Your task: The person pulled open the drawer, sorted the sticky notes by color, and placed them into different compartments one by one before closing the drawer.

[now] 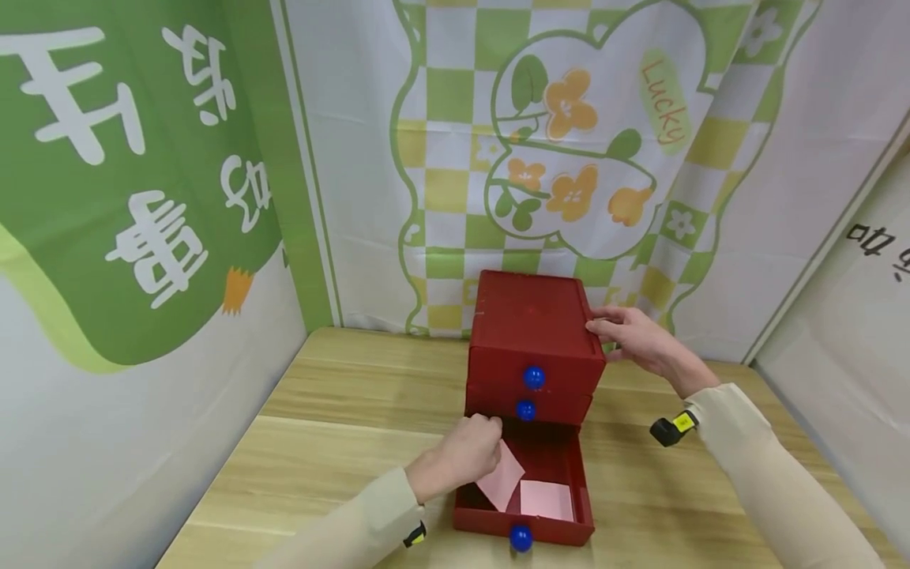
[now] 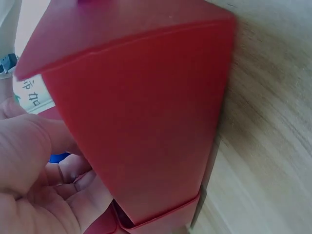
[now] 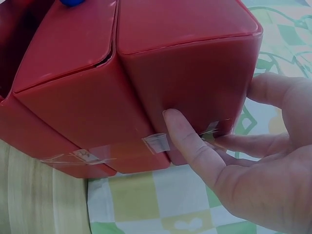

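Observation:
A red three-drawer box [image 1: 533, 316] with blue round knobs stands on the wooden table, its bottom drawer [image 1: 583, 506] pulled out. My left hand [image 1: 465, 450] is over that drawer with curled fingers, holding a pink paper square [image 1: 503, 478] that slants down from it. Flat in the drawer beside it lies a second pink paper square [image 1: 547, 500]. In the left wrist view the fingers [image 2: 73, 180] are close by the red box, with the paper hidden. At the box's upper right side rests my right hand [image 3: 273, 161], its extended fingers touching the red wall.
The two upper drawers are closed, with blue knobs [image 1: 534, 377] in front. Clear tape [image 3: 92, 155] crosses the seams near the back of the box. Behind the table [image 1: 341, 419] hangs a green and white printed curtain [image 1: 448, 158]; printed walls stand at both sides.

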Tool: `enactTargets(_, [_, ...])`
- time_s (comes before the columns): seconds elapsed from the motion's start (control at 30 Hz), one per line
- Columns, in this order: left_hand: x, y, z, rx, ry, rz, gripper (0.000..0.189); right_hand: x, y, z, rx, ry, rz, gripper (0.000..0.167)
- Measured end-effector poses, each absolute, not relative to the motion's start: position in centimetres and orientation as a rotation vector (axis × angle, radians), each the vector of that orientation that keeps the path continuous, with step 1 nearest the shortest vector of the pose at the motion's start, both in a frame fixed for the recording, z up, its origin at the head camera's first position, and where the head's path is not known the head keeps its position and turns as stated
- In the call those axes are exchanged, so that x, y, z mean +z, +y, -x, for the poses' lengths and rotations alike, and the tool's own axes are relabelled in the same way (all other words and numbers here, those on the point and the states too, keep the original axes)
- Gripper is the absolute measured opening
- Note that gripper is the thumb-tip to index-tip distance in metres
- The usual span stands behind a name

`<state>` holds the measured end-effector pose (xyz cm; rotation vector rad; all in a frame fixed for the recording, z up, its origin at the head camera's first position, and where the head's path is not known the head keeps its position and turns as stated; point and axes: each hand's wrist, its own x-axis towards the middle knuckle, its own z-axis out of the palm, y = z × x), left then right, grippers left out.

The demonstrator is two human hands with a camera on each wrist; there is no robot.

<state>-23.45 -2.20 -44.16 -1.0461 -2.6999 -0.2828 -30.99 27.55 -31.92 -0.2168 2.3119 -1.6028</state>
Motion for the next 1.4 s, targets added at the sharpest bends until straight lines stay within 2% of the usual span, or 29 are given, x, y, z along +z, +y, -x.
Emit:
enactTargets(0.6, [-44.7, -2.4, 23.1, 0.079, -2.617, 0.997, 0.012, -31.8, 27.4, 31.0, -1.606, 2.308, 0.221, 0.069])
enactTargets(0.87, [-44.3, -2.6, 22.3, -0.11, -2.572, 1.034, 0.015, -31.7, 27.4, 31.0, -1.594, 2.313, 0.225, 0.07])
enactTargets(1.17, [-43.2, -3.4, 19.4, -0.328, -2.478, 1.243, 0.007, -31.7, 27.4, 31.0, -1.603, 2.307, 0.245, 0.07])
enactTargets(1.33, [-43.6, -3.5, 17.4, -0.283, -2.408, 1.316, 0.014, -31.7, 27.6, 31.0, -1.599, 2.313, 0.24, 0.069])
enactTargets(1.4, [-43.8, -3.5, 16.8, -0.245, -2.366, 1.338, 0.023, -31.7, 27.6, 31.0, -1.598, 2.311, 0.241, 0.069])
